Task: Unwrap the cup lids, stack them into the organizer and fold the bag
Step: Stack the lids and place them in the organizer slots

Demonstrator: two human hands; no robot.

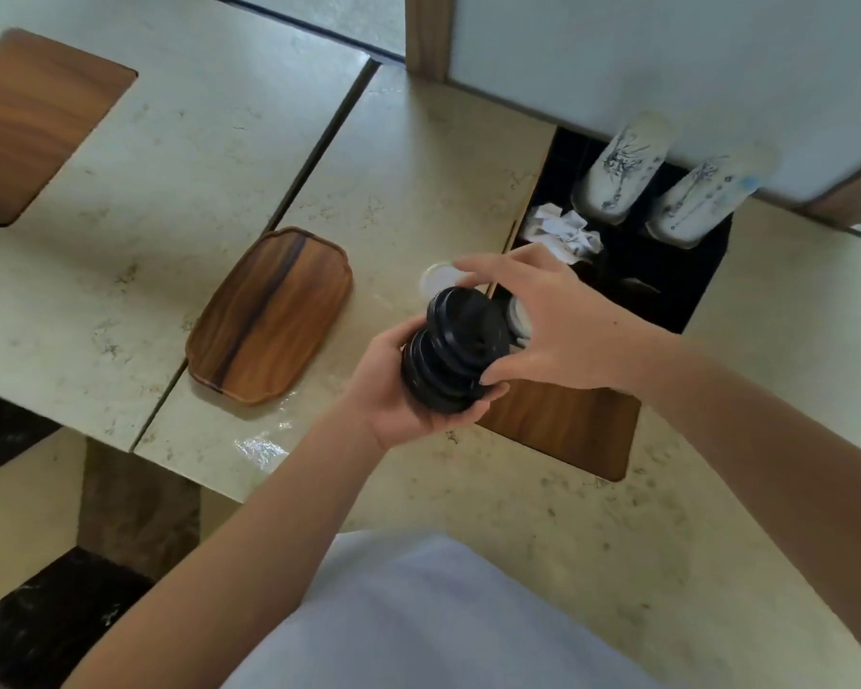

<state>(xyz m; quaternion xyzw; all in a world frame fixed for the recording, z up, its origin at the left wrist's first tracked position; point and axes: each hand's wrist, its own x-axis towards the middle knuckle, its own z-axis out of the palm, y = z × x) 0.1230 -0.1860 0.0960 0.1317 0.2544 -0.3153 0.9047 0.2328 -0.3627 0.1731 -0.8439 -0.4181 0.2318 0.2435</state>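
Two slabs of pale, speckled stone make up the desk (pixel 408 156), split by a dark diagonal seam. Sunk into the right slab is a dark organizer (pixel 667 295), its well partly closed by a wooden panel (pixel 562 430) at the near end. Inside it, at the far end, lean two stacks of white printed cups (pixel 617 171), with a crumpled white paper (pixel 565 233) just beside them and some pale lids (pixel 518 318) lower down, partly hidden behind the hands. A wooden tray (pixel 269 315) lies on the desk left of the organizer, and a clear plastic bag (pixel 262 447) lies flat near the desk edge, just in front of the tray. Held above the organizer's left edge is a tilted stack of black cup lids (pixel 453 350). The left hand (pixel 393 390) cups it from below, fingers curled round the lower lids. The right hand (pixel 553 325) grips the upper lids, thumb and fingers spread round their rim. A single white lid (pixel 436 278) lies on the desk just beyond the stack.
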